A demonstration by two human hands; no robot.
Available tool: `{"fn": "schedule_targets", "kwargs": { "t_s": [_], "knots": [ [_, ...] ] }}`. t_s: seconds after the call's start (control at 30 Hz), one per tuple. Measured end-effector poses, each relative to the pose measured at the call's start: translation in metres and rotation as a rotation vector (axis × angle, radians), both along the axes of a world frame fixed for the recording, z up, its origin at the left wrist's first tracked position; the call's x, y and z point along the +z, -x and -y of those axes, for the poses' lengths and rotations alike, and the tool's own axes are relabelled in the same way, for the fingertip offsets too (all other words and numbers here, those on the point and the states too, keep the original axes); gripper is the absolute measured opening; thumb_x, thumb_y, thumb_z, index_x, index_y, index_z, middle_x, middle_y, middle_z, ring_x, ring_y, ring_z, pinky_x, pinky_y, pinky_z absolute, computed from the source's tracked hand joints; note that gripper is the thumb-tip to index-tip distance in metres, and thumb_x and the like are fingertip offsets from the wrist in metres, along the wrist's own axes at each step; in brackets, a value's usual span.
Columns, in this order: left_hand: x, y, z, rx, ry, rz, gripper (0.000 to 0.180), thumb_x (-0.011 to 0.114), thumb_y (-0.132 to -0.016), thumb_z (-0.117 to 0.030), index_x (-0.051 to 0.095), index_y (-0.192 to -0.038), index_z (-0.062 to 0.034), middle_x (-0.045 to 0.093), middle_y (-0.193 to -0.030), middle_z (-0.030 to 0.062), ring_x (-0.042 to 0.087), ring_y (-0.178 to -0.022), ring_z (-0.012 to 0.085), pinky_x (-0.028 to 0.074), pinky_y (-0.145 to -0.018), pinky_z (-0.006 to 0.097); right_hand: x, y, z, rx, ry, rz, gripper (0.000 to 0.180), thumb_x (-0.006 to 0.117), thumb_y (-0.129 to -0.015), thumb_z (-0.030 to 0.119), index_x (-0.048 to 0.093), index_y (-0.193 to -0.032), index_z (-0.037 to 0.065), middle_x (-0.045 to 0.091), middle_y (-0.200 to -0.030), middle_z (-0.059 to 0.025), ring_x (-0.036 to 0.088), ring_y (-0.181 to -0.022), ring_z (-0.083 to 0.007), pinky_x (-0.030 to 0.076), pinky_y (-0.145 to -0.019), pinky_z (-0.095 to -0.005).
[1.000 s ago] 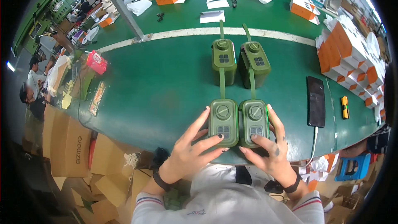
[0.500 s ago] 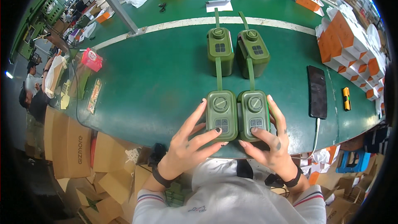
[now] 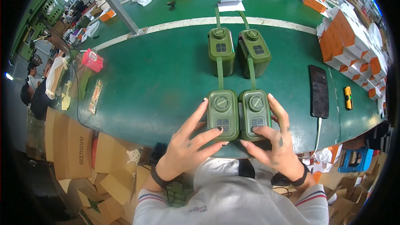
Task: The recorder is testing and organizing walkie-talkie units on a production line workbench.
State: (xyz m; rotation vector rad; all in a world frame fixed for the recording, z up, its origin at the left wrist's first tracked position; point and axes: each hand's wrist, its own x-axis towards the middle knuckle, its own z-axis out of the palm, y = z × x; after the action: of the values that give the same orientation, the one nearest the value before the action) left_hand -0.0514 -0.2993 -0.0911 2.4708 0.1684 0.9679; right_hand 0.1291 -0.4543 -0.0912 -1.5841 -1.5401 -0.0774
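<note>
Two green portable speakers stand side by side near the table's front edge. My left hand (image 3: 189,146) is open with spread fingers around the near left speaker (image 3: 223,114), one dark-nailed fingertip resting on its button pad. On the near right speaker (image 3: 255,108), my right hand (image 3: 275,141) is also open. One finger bends onto the grey buttons, another lies along the right side, and the thumb touches the front edge. Each speaker has a round knob on top and a strap stretching away. Beyond them stand a far left speaker (image 3: 221,48) and a far right speaker (image 3: 255,52).
On the right lie a black phone (image 3: 319,91) with a white cable and a yellow-black tool (image 3: 348,98), beside stacked orange-white boxes (image 3: 350,46). A pink packet (image 3: 92,60) sits at left. A metal post (image 3: 112,4) rises behind. Cardboard cartons (image 3: 73,146) crowd the floor.
Papers, cords and orange boxes on the far green surface have shifted to the right. My hands and the speakers stay nearly in place.
</note>
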Motion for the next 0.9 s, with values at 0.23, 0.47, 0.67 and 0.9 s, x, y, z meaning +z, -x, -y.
{"fn": "schedule_targets", "kwargs": {
  "t_s": [0.23, 0.47, 0.67, 0.9],
  "knots": [
    [0.046, -0.014, -0.014, -0.201, 0.297, -0.255, 0.088, 0.084, -0.063, -0.023, 0.032, -0.133, -0.0096, 0.026, -0.141, 0.0296, 0.046, -0.12, 0.0441, 0.048, -0.093, 0.044, 0.042, -0.026, -0.01, 0.22, 0.251, 0.05, 0.078, 0.082, -0.065, 0.025, 0.036, -0.122, -0.003, 0.033, -0.13, -0.0336, 0.038, -0.121, -0.052, 0.043, -0.095, -0.0478],
    [0.049, -0.021, -0.031, -0.107, 0.109, -0.282, 0.085, 0.084, -0.061, -0.024, 0.036, -0.13, -0.0094, 0.039, -0.123, 0.0225, 0.051, -0.108, 0.0394, 0.049, -0.088, 0.042, 0.097, -0.052, -0.013, 0.202, 0.384, 0.122, 0.076, 0.082, -0.061, 0.026, 0.04, -0.119, 0.002, 0.043, -0.118, -0.0247, 0.049, -0.107, -0.0414, 0.048, -0.085, -0.0422],
    [0.093, -0.055, -0.14, 0.2, 0.095, 0.118, 0.078, 0.079, -0.06, -0.014, 0.038, -0.127, -0.009, 0.046, -0.119, 0.0173, 0.054, -0.106, 0.0315, 0.046, -0.091, 0.039, 0.14, -0.135, -0.097, -0.158, 0.048, 0.218, 0.084, 0.079, -0.056, 0.03, 0.033, -0.122, 0.005, 0.046, -0.117, -0.0193, 0.05, -0.111, -0.0333, 0.043, -0.091, -0.0401],
    [0.071, -0.147, -0.31, 0.432, -0.023, -0.136, 0.085, 0.08, -0.052, -0.019, 0.041, -0.127, -0.0192, 0.049, -0.122, 0.0181, 0.052, -0.114, 0.0367, 0.045, -0.095, 0.042, 0.065, -0.313, -0.227, -0.392, 0.45, 0.276, 0.125, 0.085, -0.051, 0.031, 0.008, -0.14, -0.01, 0.034, -0.128, -0.0427, 0.037, -0.124, -0.0527, 0.038, -0.103, -0.0451]
  ]
}}
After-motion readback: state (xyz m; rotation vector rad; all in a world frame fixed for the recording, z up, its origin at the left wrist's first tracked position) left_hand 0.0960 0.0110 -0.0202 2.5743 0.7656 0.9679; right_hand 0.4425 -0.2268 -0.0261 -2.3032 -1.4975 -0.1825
